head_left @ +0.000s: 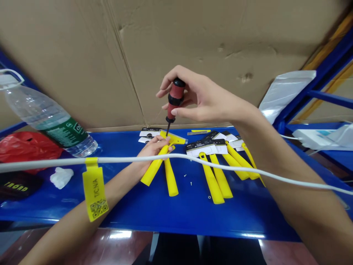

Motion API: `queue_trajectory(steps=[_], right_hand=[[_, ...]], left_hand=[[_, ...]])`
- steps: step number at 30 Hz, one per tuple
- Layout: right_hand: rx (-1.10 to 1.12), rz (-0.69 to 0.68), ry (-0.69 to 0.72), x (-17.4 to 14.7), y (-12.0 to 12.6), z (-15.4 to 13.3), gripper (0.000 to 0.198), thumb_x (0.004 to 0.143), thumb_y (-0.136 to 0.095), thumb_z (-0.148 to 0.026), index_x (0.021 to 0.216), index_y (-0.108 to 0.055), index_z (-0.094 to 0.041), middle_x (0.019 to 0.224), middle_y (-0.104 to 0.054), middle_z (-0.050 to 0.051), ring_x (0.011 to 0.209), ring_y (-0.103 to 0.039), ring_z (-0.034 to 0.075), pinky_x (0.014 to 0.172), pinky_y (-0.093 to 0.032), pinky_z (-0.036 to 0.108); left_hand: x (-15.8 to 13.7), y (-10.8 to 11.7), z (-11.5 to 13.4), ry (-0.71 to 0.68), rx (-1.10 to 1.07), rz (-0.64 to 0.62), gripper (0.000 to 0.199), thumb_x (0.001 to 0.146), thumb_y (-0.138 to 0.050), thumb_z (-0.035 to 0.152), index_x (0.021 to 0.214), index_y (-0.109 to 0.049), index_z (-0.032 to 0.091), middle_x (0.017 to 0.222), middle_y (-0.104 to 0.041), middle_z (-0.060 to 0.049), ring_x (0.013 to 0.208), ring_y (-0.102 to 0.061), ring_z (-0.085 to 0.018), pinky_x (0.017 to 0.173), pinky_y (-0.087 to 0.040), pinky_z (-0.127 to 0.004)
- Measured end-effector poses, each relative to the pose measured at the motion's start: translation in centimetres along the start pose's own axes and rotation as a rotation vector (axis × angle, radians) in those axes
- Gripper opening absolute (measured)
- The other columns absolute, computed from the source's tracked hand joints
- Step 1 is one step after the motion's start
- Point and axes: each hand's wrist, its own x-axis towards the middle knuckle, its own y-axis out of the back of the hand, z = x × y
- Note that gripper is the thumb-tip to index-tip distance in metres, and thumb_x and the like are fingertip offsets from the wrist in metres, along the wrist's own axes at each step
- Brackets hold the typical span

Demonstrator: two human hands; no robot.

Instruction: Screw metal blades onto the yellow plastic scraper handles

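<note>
Observed from beside the blue table (124,213), the landmark for all places here.

Right hand (200,96): fingers and thumb wrapped lightly round the red-and-black screwdriver (170,111), shaft pointing down, slightly tilted, above the table's far half. Left hand (151,149): gripping the yellow T-headed tool (154,170) near its head, over the table's far half, left of its middle. The tip reaches the head beside the left fingers; whether it is seated in a screw cannot be told.

Judged step: screwdriver work at the head. To do it well: bring the shaft square to the head, press along its axis, turn in short, even strokes. The left grip should resist twisting, with fingertips clear of the tip in case it slips.

Note: small loose screws (191,183) lie on the table's middle; a sweeping sleeve or wrist could scatter them. The white cable (110,160) crosses the view in front of the table; best kept off the wrists.
</note>
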Motion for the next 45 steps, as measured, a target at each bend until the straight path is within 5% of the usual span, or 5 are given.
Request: queue_trajectory(steps=[7,15,21,36,45], right_hand=[[-0.139,0.073,-0.011,0.1,0.7,0.7,0.039,0.088,-0.097,-0.035,0.108,-0.064,-0.029,0.101,-0.069,0.002,0.099,-0.069,0.025,0.080,-0.064,0.035],[0.019,-0.043,-0.041,0.2,0.4,0.5,0.040,0.088,-0.095,-0.031,0.115,-0.065,-0.033,0.108,-0.072,0.001,0.104,-0.075,0.025,0.086,-0.069,0.038],[-0.102,0.050,-0.010,0.3,0.0,1.1,0.042,0.086,-0.098,-0.034,0.114,-0.066,-0.031,0.104,-0.067,0.000,0.101,-0.072,0.024,0.082,-0.065,0.034],[-0.073,-0.058,-0.089,-0.1,-0.1,0.5,0.048,0.086,-0.096,-0.031,0.117,-0.059,-0.031,0.108,-0.071,0.002,0.102,-0.067,0.024,0.078,-0.056,0.033],[-0.056,-0.056,-0.082,-0.1,-0.8,0.9,0.047,0.091,-0.091,-0.034,0.127,-0.061,-0.033,0.111,-0.066,0.003,0.114,-0.070,0.029,0.089,-0.060,0.038]], left_hand=[[-0.7,-0.4,0.3,0.067,0.037,-0.026,0.032,0.087,-0.084,0.005,0.092,-0.057,0.021,0.082,-0.071,-0.002,0.069,-0.073,-0.014,0.048,-0.050,-0.016],[-0.6,-0.2,-0.1,0.087,-0.003,0.019,0.030,0.092,-0.080,0.004,0.089,-0.055,0.021,0.079,-0.069,-0.002,0.066,-0.071,-0.013,0.049,-0.050,-0.015],[-1.1,-0.7,-0.3,0.094,-0.020,0.025,0.027,0.096,-0.077,0.002,0.092,-0.057,0.020,0.081,-0.069,-0.002,0.064,-0.070,-0.012,0.049,-0.051,-0.016],[-0.8,-0.1,-0.9,0.104,-0.046,0.021,0.028,0.095,-0.074,-0.001,0.089,-0.056,0.020,0.080,-0.069,-0.004,0.057,-0.066,-0.012,0.045,-0.048,-0.016],[-0.6,0.6,0.0,0.102,-0.090,-0.129,0.018,0.096,-0.077,0.007,0.086,-0.066,0.016,0.081,-0.071,-0.006,0.055,-0.063,-0.011,0.046,-0.052,-0.018]])
